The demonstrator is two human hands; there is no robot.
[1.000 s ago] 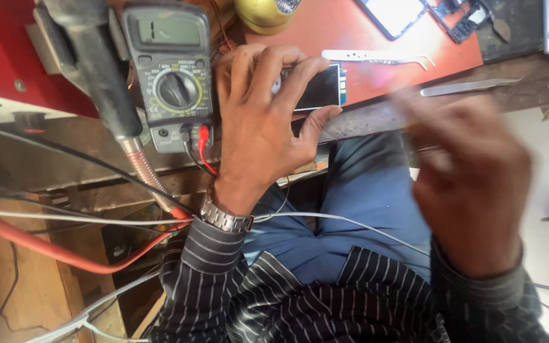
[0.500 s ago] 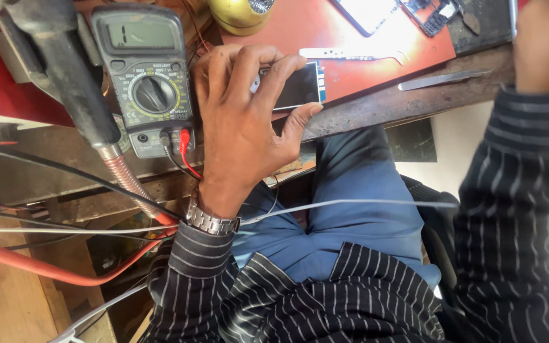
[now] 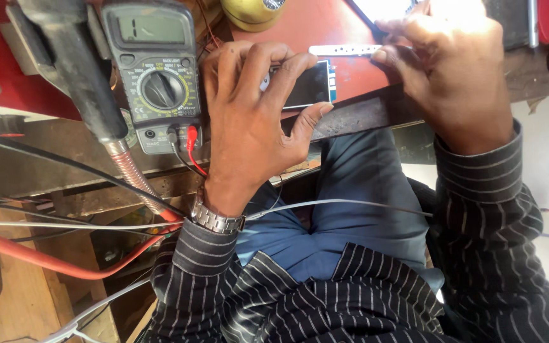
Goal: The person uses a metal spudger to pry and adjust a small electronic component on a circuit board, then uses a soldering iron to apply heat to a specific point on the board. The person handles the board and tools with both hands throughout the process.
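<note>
My left hand [image 3: 249, 121] grips a small dark phone part [image 3: 306, 84] with a blue edge against the red bench top [image 3: 325, 28]. My right hand [image 3: 452, 70] rests on the bench to the right, its fingertips touching a thin silver metal strip [image 3: 344, 49] with holes. Whether the fingers pinch the strip or only press on it is hidden. Both arms wear black striped sleeves, and a metal watch [image 3: 214, 219] sits on the left wrist.
A grey multimeter [image 3: 154, 70] with red and black leads lies left of my left hand. A dark tool on a flexible metal neck [image 3: 90, 95] crosses the left side. A yellow round object [image 3: 252, 13] sits at the top. Cables run below the bench edge.
My right hand came up from the lower right, over the bench edge, and now sits on the metal strip. My left hand kept its hold on the phone part.
</note>
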